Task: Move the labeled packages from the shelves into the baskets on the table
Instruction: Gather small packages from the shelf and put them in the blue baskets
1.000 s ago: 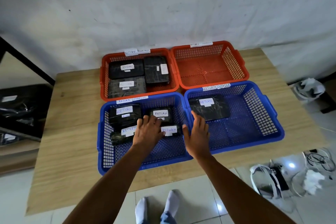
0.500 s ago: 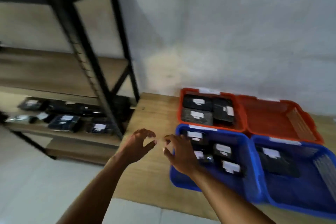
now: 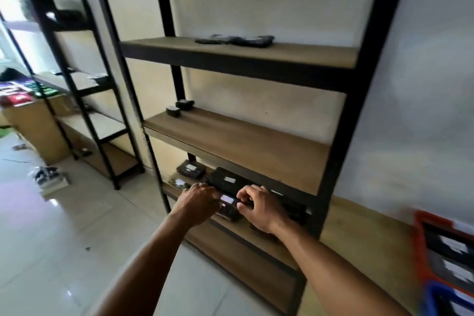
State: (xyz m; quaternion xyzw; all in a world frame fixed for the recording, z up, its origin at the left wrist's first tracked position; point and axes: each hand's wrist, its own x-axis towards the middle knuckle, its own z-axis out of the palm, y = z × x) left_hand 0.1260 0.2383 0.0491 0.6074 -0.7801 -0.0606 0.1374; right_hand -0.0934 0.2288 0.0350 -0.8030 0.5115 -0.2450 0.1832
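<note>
A small black package with a white label (image 3: 227, 203) lies at the front of the low shelf (image 3: 246, 236) of the black rack. My left hand (image 3: 198, 200) grips its left end and my right hand (image 3: 259, 209) pinches its right end, fingers curled. More labeled black packages (image 3: 225, 179) (image 3: 191, 169) lie just behind it, and others sit on the middle shelf (image 3: 183, 105) and the top shelf (image 3: 236, 40). At the far right edge are the red basket (image 3: 420, 238) and the blue basket (image 3: 433, 295) on the wooden table (image 3: 359, 226), both holding packages.
The rack's black upright (image 3: 341, 136) stands between the shelves and the table. A second black rack (image 3: 84, 90) is to the left, with a cardboard box (image 3: 33, 131) and loose items (image 3: 47, 177) on the tiled floor beyond it.
My view swung left from the baskets to the rack. Both hands left the blue basket empty, reached to the low shelf and took hold of a labeled package.
</note>
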